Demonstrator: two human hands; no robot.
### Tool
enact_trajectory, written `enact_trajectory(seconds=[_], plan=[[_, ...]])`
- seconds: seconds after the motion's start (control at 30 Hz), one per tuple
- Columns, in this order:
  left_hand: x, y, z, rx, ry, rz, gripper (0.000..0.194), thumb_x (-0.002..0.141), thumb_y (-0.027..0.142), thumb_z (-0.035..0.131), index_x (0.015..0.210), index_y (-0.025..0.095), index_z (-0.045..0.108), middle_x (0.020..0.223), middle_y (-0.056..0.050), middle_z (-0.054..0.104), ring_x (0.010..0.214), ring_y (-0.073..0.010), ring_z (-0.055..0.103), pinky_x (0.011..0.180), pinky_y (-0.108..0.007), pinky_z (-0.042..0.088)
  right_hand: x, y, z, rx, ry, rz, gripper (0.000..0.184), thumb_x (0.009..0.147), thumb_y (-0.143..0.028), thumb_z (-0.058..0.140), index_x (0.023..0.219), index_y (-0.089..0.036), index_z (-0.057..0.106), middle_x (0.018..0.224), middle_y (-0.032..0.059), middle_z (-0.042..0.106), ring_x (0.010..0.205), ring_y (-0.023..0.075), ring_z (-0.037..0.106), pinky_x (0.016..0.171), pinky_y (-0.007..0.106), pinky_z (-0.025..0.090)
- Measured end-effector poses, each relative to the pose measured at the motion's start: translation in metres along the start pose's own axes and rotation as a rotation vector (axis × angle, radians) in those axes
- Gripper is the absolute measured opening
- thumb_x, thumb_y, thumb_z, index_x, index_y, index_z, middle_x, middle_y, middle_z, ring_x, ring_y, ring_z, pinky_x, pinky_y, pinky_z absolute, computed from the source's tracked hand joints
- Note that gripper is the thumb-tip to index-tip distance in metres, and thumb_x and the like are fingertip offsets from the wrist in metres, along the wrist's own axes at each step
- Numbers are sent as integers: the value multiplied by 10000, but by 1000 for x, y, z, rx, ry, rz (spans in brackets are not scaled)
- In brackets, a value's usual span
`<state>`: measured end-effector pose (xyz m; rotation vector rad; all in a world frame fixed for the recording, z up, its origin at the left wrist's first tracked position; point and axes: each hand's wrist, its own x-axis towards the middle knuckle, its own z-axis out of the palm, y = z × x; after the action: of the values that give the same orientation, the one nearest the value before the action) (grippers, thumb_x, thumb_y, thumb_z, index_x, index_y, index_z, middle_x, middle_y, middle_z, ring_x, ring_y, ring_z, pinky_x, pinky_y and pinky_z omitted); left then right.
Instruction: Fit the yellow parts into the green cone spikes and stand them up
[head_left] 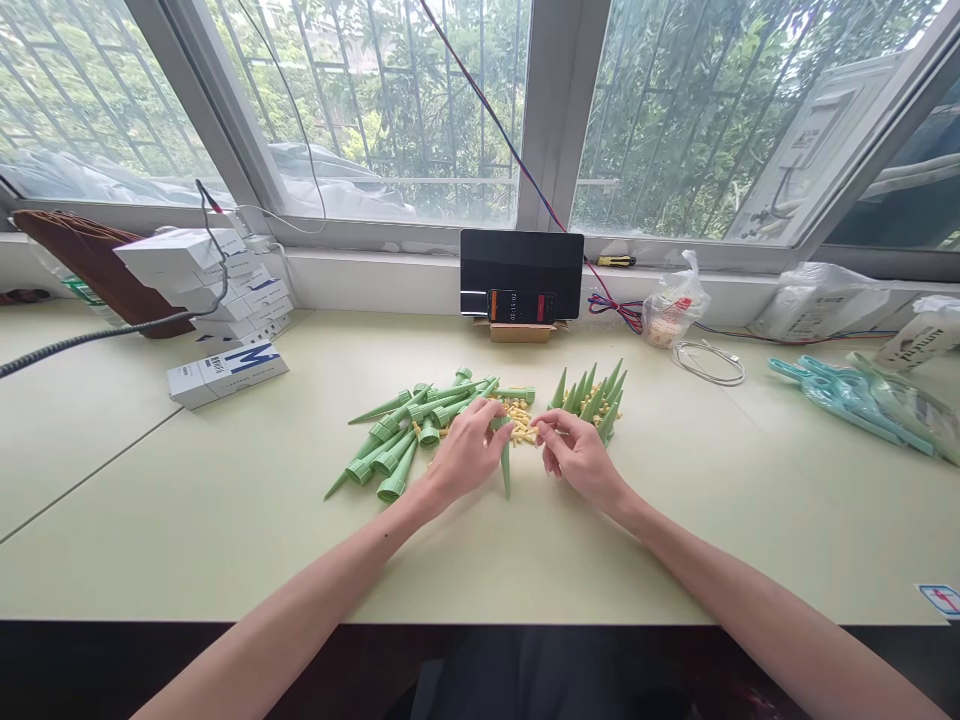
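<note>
My left hand (463, 448) is closed around a green cone-shaped plastic spike (506, 472), whose tip points down toward the front of the table. Just right of it, my right hand (581, 458) is closed in a pinch; whatever sits between its fingertips is too small to make out. Small yellow pegs (519, 418) lie heaped between and behind both hands. On the left, several green spikes with ribbed caps (399, 470) lie in a loose pile. Behind my right hand, a cluster of green spikes (592, 402) points upward, with more yellow pieces among them.
A phone (523, 306) leans on a small cardboard stand before a dark screen (523, 262). White boxes (225, 375) are at the left, with a black cable above. Rightward are a plastic bag (675, 305), a coiled white cable (709, 365) and light-blue tools (847, 395).
</note>
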<state>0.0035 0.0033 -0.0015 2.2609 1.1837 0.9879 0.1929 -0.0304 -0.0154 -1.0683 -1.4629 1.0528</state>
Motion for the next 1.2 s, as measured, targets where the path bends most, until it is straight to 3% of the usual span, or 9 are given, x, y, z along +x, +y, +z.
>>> enact_trajectory(seconds=[0.17, 0.37, 0.67, 1.07, 1.2], plan=[[2, 0, -2, -176, 11, -75, 184, 948, 372, 486, 933, 200, 552, 928, -51, 551, 666, -148, 573, 534, -258, 467, 0, 0, 0, -7, 11, -2, 368, 917, -557, 545, 959, -199, 619, 801, 8, 583, 483, 92, 528, 432, 242, 430], [5, 4, -6, -435, -56, -260, 253, 915, 464, 537, 961, 216, 518, 619, 47, 485, 526, -127, 560, 503, -233, 449, -1, 0, 1, -6, 8, -1, 354, 921, -547, 546, 946, -201, 615, 798, 8, 585, 480, 92, 524, 435, 245, 424], [8, 3, -7, -725, -62, -351, 363, 871, 517, 589, 1011, 185, 544, 887, -40, 637, 672, -147, 644, 667, -305, 549, -1, -3, 1, 30, 6, 4, 357, 917, -553, 546, 934, -202, 612, 768, 0, 581, 473, 94, 525, 418, 239, 404], [8, 5, -7, -736, -62, -375, 401, 825, 513, 664, 1010, 166, 583, 752, -19, 651, 641, -150, 638, 649, -294, 514, 0, -7, 1, 67, 21, 1, 298, 922, -490, 572, 937, -197, 623, 771, -11, 577, 439, 73, 507, 418, 241, 395], [7, 4, -7, -702, -81, -349, 411, 820, 500, 679, 1045, 162, 615, 746, -26, 672, 651, -154, 631, 573, -251, 450, 0, -5, 1, 79, 29, -6, 274, 914, -460, 595, 960, -193, 638, 782, 1, 610, 433, 74, 508, 421, 246, 399]])
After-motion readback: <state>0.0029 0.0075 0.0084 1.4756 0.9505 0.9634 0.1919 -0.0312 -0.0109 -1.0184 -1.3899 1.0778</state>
